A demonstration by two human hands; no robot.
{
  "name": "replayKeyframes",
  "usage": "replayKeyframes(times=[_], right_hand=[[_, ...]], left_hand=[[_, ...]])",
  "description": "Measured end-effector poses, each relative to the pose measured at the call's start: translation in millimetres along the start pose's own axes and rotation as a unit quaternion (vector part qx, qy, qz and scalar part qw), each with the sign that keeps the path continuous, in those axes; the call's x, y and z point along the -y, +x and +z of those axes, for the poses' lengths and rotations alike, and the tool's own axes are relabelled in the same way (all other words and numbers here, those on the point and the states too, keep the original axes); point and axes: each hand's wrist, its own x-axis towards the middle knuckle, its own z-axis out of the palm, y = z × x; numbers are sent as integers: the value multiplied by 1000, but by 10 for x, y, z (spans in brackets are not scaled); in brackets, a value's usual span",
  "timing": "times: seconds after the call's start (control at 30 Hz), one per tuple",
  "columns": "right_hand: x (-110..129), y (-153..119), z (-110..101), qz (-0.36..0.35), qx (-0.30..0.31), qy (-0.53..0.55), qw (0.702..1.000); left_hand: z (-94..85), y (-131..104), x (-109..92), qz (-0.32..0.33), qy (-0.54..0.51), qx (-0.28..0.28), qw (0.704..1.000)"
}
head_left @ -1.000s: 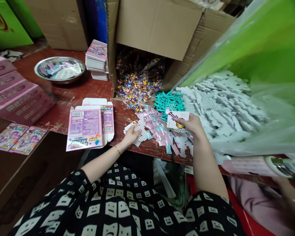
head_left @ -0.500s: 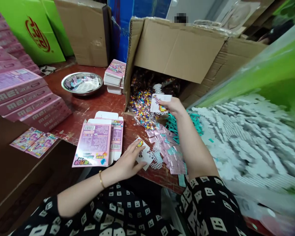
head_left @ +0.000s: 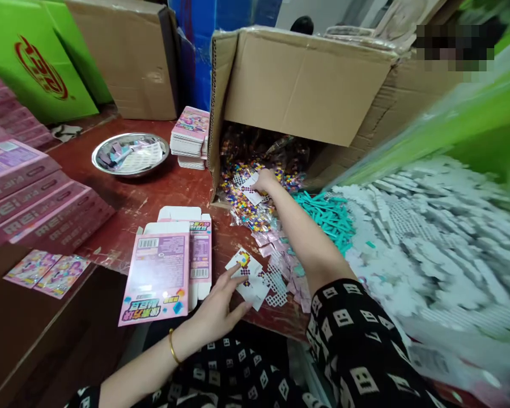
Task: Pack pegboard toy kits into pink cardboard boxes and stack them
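On the red tabletop (head_left: 140, 195), with left hand (head_left: 221, 309) open, steady the white pixel-printed paper cards (head_left: 255, 290) under its fingertips; farther right, with right hand (head_left: 266, 180) pinching another such card (head_left: 250, 194) over clear plastic packets of multicoloured beads (head_left: 255, 218), grip lightly, avoiding creases

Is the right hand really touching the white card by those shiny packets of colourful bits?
Touching. The head view shows the right hand gripping the white pixel-patterned card near its upper right edge, with no gap.
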Motion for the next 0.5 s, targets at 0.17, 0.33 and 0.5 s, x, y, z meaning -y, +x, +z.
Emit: replayKeyframes(times=[0.17,0.33,0.5], right_hand=[[88,-534,-120,-17,-57,-5,998],[29,-1456,-197,-50,-87,342,934],[63,-2736,5,44,81,613,785]], left_hand=[[85,82,25,34,-47,-75,995],[105,176,-6,46,-171,-183,967],[124,262,-115,-41,-325,-221,919]])
